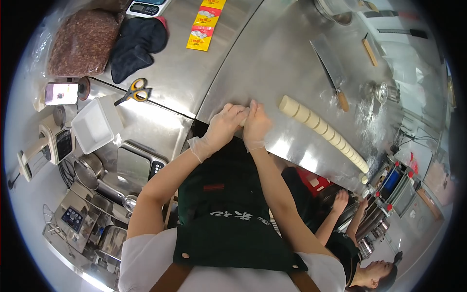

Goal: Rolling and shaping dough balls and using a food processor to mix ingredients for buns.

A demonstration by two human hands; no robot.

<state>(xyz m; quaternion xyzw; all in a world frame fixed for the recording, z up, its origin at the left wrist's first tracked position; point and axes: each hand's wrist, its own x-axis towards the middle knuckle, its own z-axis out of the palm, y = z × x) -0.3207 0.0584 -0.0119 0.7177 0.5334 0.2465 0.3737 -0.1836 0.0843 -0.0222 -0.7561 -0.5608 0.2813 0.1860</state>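
My left hand point(224, 122) and my right hand point(257, 121), both in clear plastic gloves, meet at the front edge of the steel table point(233, 63). Their fingers are closed round a small pale piece of dough point(242, 123), mostly hidden by them. Just to the right lies a long dough log point(321, 129), cut into several slices along a diagonal line. Farther right, a wooden-handled cleaver point(342, 100) rests flat near a small steel container point(383, 93) and scattered flour.
Scissors point(138, 90), a white tub point(96, 124), a scale point(134, 165), a phone point(61, 91), a bag of minced filling point(80, 44), dark mitts point(136, 46) and yellow packets point(202, 34) lie left and behind. A co-worker point(355, 258) works at my lower right.
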